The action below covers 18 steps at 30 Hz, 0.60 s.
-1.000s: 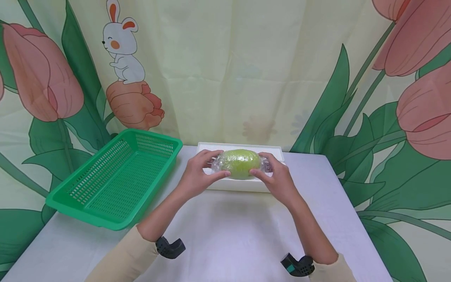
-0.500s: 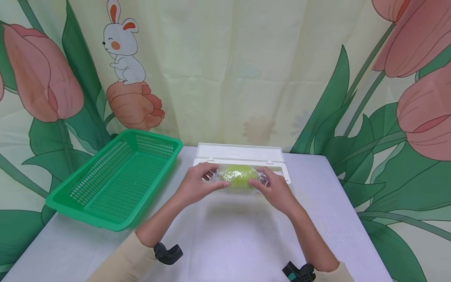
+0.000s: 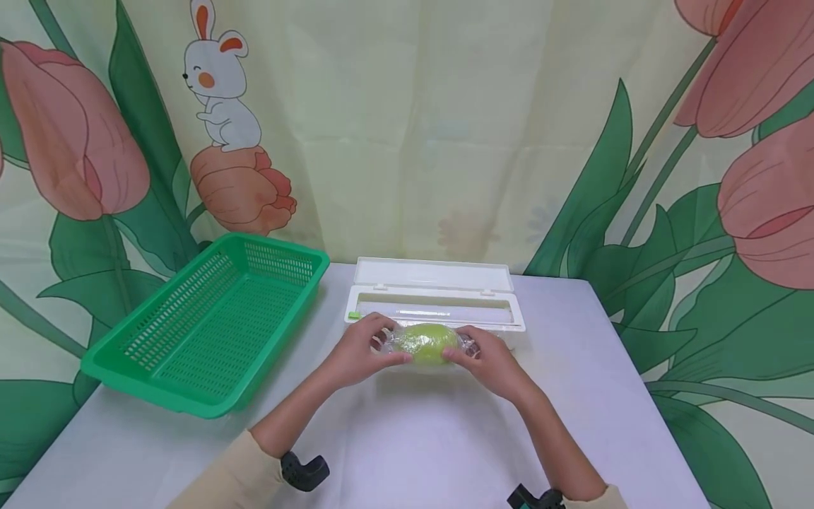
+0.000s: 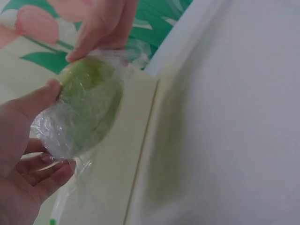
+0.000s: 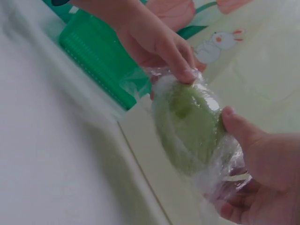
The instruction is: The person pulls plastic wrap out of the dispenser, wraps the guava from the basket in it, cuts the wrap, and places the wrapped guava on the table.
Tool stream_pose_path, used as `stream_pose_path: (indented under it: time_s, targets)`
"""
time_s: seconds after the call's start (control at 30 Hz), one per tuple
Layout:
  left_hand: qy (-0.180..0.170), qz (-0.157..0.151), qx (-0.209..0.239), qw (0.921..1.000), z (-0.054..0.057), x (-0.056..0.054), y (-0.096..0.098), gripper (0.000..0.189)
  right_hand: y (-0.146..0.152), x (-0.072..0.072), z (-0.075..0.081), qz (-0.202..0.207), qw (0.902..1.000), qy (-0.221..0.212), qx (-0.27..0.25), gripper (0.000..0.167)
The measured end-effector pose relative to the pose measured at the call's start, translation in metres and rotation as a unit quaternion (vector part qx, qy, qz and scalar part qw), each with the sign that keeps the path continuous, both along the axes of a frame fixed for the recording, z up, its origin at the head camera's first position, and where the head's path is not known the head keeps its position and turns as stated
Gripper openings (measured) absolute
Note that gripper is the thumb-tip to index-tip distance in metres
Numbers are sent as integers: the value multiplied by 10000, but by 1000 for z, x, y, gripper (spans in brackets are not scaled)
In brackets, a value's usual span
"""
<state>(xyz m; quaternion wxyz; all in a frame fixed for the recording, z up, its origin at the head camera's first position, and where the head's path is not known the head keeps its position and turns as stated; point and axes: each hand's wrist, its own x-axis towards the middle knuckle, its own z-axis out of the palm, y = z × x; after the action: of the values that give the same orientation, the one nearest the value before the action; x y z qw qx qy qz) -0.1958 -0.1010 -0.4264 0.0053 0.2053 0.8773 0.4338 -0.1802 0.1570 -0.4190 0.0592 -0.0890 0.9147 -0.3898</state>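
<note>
A green mango (image 3: 427, 343) wrapped in clear cling film is held level between my two hands, just in front of a white cling film dispenser (image 3: 432, 274). My left hand (image 3: 357, 351) grips the bunched film at the left end, its thumb (image 4: 44, 96) pressing on the wrapped fruit. At the other end my right hand (image 3: 494, 360) grips in the same way, thumb (image 5: 241, 125) on the near side and fingers curled behind the film. Crinkled film sticks out past both ends of the mango (image 5: 187, 126). The dispenser's lid stands raised, and a roll of film (image 3: 439, 312) lies inside.
A green plastic basket (image 3: 213, 332) with slotted sides sits at the left of the white-covered table (image 3: 420, 452). Close behind the dispenser hangs a curtain (image 3: 407, 127) printed with tulips and a rabbit. A small green tab (image 3: 354, 315) shows at the dispenser's left end.
Both hands have come down toward the near side of the table with the wrapped mango. The dispenser and its roll, earlier largely covered, now show behind them.
</note>
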Motion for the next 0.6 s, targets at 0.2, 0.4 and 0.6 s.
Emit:
stream_pose_path:
  time_s: [0.2, 0.4, 0.6]
  targets:
    - [-247, -80, -61, 9996, -14, 1, 1, 56, -2, 1, -8, 103, 9999, 29, -41, 59]
    - [-82, -54, -117, 9999, -24, -2, 4, 57, -4, 0, -16, 92, 9990, 408, 126, 64]
    - [77, 10, -193, 9998, -32, -4, 6, 58, -7, -3, -27, 70, 9979, 626, 153, 61]
